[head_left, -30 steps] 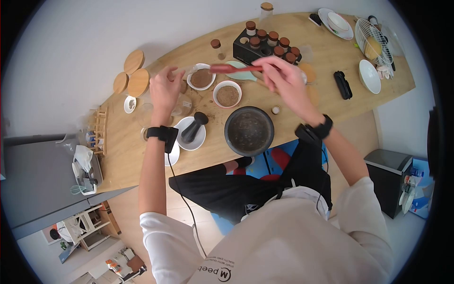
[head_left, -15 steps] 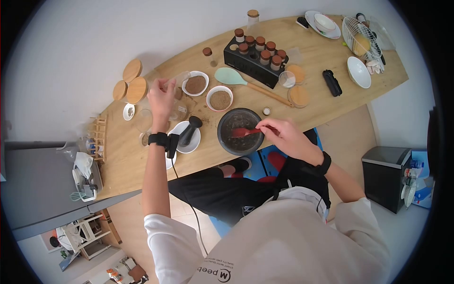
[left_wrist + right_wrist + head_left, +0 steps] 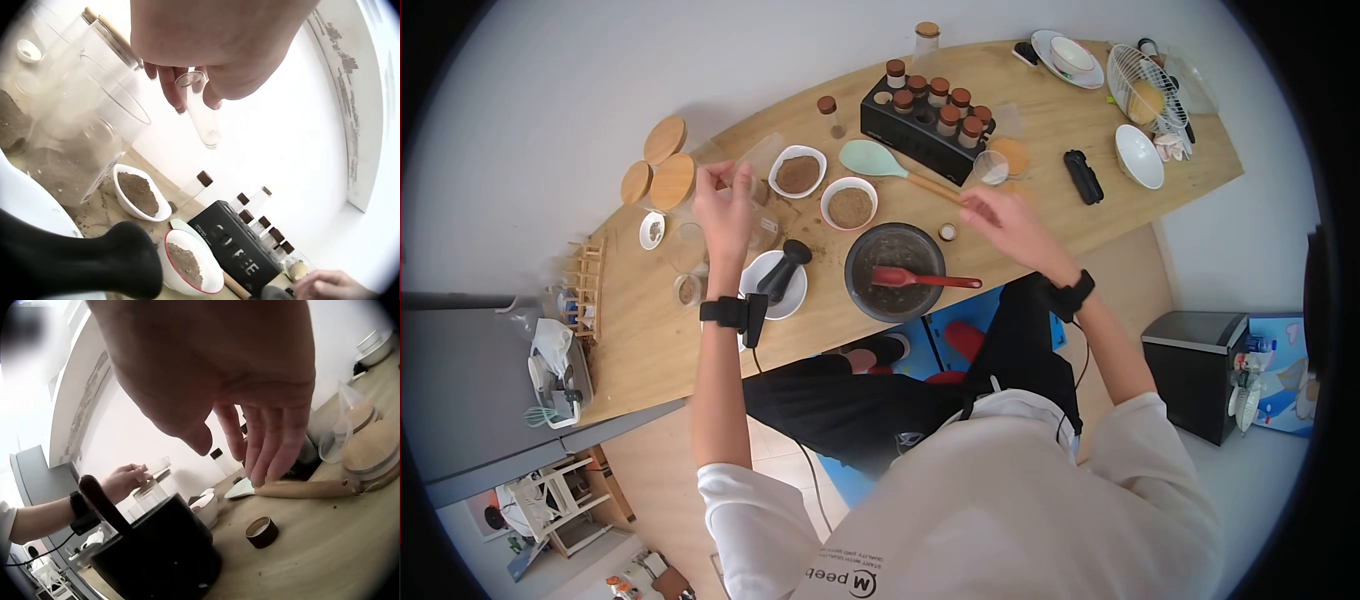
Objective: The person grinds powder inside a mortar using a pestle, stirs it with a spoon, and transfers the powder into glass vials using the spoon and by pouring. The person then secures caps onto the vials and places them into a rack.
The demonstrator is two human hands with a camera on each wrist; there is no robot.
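My left hand [image 3: 725,215] pinches a clear glass tube [image 3: 201,119], raised above a clear jar [image 3: 94,144]. In the right wrist view my right hand [image 3: 250,400] reaches down with loose, slightly bent fingers, fingertips right at the wooden handle of a mint-green spoon [image 3: 872,158]. A red spatula [image 3: 915,279] lies across the dark stone mortar [image 3: 860,302], its handle sticking out over the rim. Beside it a black pestle [image 3: 783,272] leans in a white bowl [image 3: 797,297]. Two bowls of brown powder, one white [image 3: 820,165] and one red-rimmed [image 3: 847,183], stand behind the mortar.
A black rack [image 3: 915,135] of brown-capped tubes stands at the back, with one capped tube [image 3: 830,115] beside it. A small brown cap [image 3: 261,532] lies near the mortar. Wooden lids [image 3: 666,140] are at left; a white bowl [image 3: 1140,160] and wire basket [image 3: 1135,85] at right.
My right hand has brought the red spatula down into the mortar, let go of it, and moved over to the spoon's handle. My left hand still holds the tube in about the same place.
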